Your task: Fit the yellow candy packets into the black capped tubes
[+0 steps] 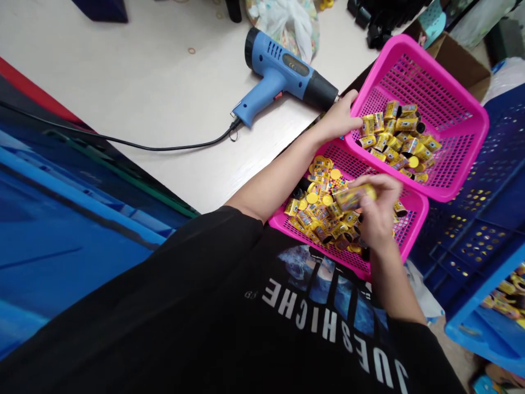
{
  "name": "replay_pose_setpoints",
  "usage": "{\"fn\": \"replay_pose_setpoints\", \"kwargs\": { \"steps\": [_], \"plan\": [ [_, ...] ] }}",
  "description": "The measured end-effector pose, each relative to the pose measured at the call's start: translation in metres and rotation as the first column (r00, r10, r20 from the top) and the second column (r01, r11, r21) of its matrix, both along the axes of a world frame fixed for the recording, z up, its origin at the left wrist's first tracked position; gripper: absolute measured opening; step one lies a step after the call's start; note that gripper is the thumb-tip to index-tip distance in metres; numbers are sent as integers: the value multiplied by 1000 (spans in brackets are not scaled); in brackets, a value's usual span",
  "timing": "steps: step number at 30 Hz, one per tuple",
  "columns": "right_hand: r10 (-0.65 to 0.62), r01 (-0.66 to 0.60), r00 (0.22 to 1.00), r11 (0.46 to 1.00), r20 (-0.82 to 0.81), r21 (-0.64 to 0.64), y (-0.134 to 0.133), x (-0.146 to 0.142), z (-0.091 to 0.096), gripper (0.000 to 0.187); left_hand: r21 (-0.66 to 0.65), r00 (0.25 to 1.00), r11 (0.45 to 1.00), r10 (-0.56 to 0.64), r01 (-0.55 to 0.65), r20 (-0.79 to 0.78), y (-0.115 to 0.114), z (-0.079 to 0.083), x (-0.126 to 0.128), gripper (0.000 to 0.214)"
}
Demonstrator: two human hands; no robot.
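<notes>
The person's right hand (380,210) is closed round a small yellow jar (348,199) over the middle of the near basket (413,219), its long axis crosswise, just short of the far basket's (463,117) near edge. The left hand (339,116), farther from this jar, touches the far basket's left rim; whether it grips is unclear.

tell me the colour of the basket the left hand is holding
The basket at the left hand is bright pink, seen in the head view.
</notes>
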State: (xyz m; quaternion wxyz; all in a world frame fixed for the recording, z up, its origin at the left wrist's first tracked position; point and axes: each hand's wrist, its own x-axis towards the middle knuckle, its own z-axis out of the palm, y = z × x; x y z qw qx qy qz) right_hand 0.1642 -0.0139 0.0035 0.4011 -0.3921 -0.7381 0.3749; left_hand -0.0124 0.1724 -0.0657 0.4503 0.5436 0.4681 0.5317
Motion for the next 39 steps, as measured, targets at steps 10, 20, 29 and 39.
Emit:
{"fn": "replay_pose_setpoints", "kwargs": {
  "steps": [10,20,29,39],
  "plan": [
    [163,-391,753,890,637,235,29,-23,-19,22,-6,998,1000,-6,5,-70,-4,7,-1,39],
    [359,-446,518,888,777,-113,-29,-67,-46,36,-9,999,1000,-3,3,-50,-1,3,-1,41],
    [-427,197,741,876,518,440,42,5,18,54,21,999,1000,-16,17,-37,-1,1,0,38],
    [320,-226,572,947,755,-230,-48,-52,-66,33,34,998,999,-8,10,-57,-4,0,-4,34]
  ]
}}
